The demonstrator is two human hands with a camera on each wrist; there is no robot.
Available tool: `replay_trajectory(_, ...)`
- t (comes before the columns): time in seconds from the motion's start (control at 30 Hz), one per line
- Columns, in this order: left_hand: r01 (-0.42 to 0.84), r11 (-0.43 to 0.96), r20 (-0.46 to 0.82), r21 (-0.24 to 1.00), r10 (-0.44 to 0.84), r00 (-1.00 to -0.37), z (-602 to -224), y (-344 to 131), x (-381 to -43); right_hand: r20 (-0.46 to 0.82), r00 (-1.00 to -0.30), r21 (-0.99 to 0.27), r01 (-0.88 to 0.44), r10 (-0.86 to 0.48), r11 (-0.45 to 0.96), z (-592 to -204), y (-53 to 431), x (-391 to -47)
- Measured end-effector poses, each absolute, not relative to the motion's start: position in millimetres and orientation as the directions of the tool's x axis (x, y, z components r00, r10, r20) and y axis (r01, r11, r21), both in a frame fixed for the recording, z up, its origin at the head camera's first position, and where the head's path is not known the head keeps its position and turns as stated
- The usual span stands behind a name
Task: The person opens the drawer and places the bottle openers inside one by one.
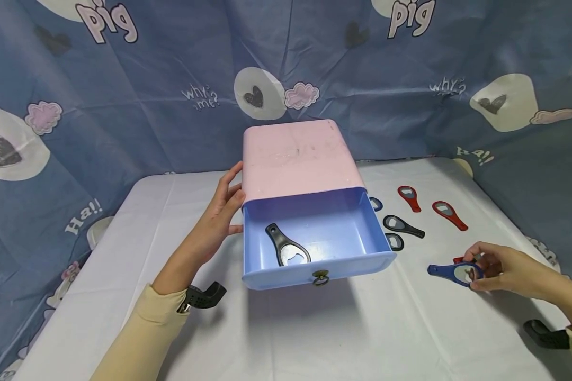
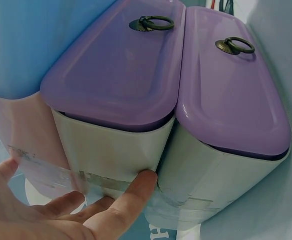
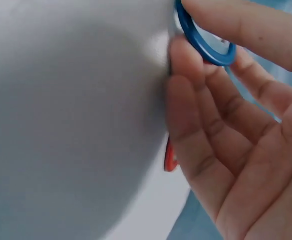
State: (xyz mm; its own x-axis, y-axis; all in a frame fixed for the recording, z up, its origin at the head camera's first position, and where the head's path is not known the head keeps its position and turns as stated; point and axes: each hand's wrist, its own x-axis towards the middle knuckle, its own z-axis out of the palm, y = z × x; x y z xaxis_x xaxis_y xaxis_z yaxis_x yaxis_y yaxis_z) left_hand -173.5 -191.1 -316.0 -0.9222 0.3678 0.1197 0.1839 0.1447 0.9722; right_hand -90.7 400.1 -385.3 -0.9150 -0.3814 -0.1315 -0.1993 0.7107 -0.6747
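Your right hand (image 1: 512, 271) pinches the ring end of a flat, paddle-shaped blue opener (image 1: 442, 271) between thumb and curled fingers, over the white cloth (image 1: 314, 338). Your left hand (image 1: 213, 226) spreads loosely straightened fingers against smooth, round-cornered plastic casings (image 1: 297, 159); a black opener (image 1: 281, 242) lies in the glossy blue drawer (image 1: 338, 227).

The blue drawer (image 1: 357, 264) was accessible from above, with free floor right of the black opener (image 1: 277, 238). The pink casing (image 1: 300, 159) roofed its rear; its right wall (image 1: 374, 222) barred low entry from the right hand (image 1: 505, 270).
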Motion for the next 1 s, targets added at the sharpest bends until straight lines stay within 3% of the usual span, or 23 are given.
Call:
replay_trajectory(0.23, 0.179, 0.149, 0.114, 0.972, 0.365, -0.924, -316, -191, -174, -0.198, -0.825, -0.760, -0.212, -0.529, 0.615, -374, 410, -98)
replay_trajectory(0.5, 0.186, 0.149, 0.120, 0.971, 0.367, -0.922, -316, -191, -176, -0.196, -0.796, -0.821, -0.186, -0.573, 0.539, -353, 421, -104)
replay_trajectory(0.73, 0.179, 0.143, 0.115, 0.973, 0.369, -0.922, -316, -191, -175, -0.220, -0.854, -0.786, -0.131, -0.471, 0.605, -322, 418, -108)
replay_trajectory(1.0, 0.178, 0.141, 0.114, 0.974, 0.372, -0.921, -315, -192, -174, -0.200, -0.941, -0.629, -0.090, -0.273, 0.772, -279, 396, -117)
